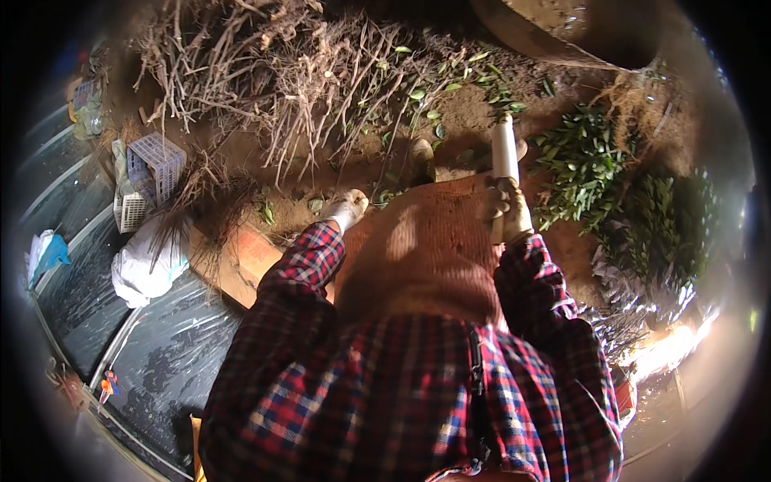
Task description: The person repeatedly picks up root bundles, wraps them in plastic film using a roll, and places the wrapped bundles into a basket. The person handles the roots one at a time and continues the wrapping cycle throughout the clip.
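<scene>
My right hand [511,215], in a pale, soiled glove, is wrapped round the lower end of a white cylinder [503,149] that looks like a roll or tube. The cylinder stands out away from me, past the right edge of the brown ribbed cloth [426,229] over my lap. My left hand [348,209], also in a whitish glove, is beside the left edge of that cloth. Its fingers are curled closed; anything inside them is hidden. Beyond it lies a large heap of bare, branching woody stems [297,80].
Bundles of green leafy cuttings [582,157] lie on the right. A large round basin [554,40] is at the far right. Left are a grey plastic crate [158,165], a white sack [150,261] and a cardboard box [245,257]. Loose leaves litter the soil.
</scene>
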Motion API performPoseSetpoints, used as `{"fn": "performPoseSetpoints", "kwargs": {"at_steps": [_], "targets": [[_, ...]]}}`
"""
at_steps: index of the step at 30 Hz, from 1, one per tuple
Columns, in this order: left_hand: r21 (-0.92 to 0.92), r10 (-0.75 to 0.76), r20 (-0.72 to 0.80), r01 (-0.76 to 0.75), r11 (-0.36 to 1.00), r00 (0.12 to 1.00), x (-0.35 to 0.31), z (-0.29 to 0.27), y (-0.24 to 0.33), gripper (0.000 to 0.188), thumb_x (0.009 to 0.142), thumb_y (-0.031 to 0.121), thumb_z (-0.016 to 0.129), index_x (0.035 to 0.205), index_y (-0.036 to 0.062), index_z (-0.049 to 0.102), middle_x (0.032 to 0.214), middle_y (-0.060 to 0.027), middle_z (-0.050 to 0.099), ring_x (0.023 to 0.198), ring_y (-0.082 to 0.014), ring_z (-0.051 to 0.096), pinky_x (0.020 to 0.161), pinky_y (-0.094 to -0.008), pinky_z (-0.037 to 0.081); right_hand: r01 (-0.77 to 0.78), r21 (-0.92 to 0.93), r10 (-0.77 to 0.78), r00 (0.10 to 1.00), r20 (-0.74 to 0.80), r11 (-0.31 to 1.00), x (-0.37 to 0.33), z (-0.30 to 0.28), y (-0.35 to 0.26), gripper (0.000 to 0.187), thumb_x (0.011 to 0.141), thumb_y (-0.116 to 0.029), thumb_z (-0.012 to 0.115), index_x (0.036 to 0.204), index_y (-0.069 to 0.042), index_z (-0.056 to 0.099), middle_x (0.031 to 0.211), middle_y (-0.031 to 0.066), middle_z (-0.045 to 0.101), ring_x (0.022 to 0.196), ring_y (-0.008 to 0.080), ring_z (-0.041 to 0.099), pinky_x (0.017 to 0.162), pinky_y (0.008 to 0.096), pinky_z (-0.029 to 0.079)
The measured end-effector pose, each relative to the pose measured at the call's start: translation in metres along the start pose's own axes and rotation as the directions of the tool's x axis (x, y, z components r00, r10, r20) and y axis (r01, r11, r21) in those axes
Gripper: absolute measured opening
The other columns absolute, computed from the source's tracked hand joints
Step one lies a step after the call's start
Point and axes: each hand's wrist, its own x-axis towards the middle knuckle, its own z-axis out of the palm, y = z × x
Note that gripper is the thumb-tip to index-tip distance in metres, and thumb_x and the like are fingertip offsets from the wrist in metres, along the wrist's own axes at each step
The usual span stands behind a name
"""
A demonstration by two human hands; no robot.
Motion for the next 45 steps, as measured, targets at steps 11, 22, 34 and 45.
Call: {"fn": "performPoseSetpoints", "kwargs": {"at_steps": [11, 22, 34, 45], "targets": [[0.320, 0.304, -0.459, -0.164, 0.933, 0.835, 0.282, 0.019, 0.021, 0.034, 0.086, 0.024, 0.062, 0.115, 0.0073, 0.054, 0.107, -0.0189, 0.061, 0.093, -0.0358, 0.062, 0.081, -0.0438, 0.052, -0.268, 0.037, 0.264, 0.902, -0.342, 0.963, 0.190, -0.074, 0.028, 0.026, 0.096, -0.039, 0.051, 0.096, -0.013, 0.055, 0.063, -0.0095, 0.041, 0.046, 0.0030, 0.038, 0.043, 0.0238, 0.033], [0.009, -0.148, -0.243, 0.155, 0.988, 0.959, 0.398, 0.024, 0.041, 0.041, 0.090, 0.037, 0.058, 0.124, 0.0155, 0.053, 0.123, -0.0178, 0.057, 0.110, -0.0329, 0.058, 0.089, -0.0456, 0.048, -0.104, 0.053, 0.116, 0.922, -0.370, 0.993, 0.223, -0.035, -0.015, 0.026, 0.097, -0.038, 0.051, 0.103, -0.012, 0.053, 0.068, -0.0095, 0.039, 0.050, 0.0024, 0.037, 0.048, 0.0232, 0.032], [-0.475, -0.103, -0.511, -0.181, 0.861, 0.853, 0.357, 0.068, 0.038, 0.035, 0.097, 0.031, 0.053, 0.120, 0.0058, 0.050, 0.110, -0.0186, 0.062, 0.099, -0.0315, 0.061, 0.087, -0.0414, 0.047, -0.103, 0.081, 0.126, 0.918, -0.375, 0.991, 0.238, -0.036, -0.016, 0.027, 0.096, -0.038, 0.052, 0.102, -0.012, 0.053, 0.070, -0.0086, 0.041, 0.051, 0.0035, 0.040, 0.049, 0.0240, 0.035], [-0.093, -0.131, -0.254, 0.111, 0.990, 0.958, 0.401, 0.101, 0.030, 0.072, 0.086, 0.052, 0.053, 0.144, 0.0148, 0.033, 0.148, -0.0198, 0.033, 0.138, -0.0354, 0.031, 0.112, -0.0406, 0.030, -0.127, -0.052, 0.093, 0.900, -0.425, 0.991, 0.245, -0.024, -0.020, 0.029, 0.097, -0.040, 0.053, 0.104, -0.013, 0.053, 0.068, -0.0109, 0.037, 0.049, 0.0015, 0.037, 0.048, 0.0222, 0.034]]}}
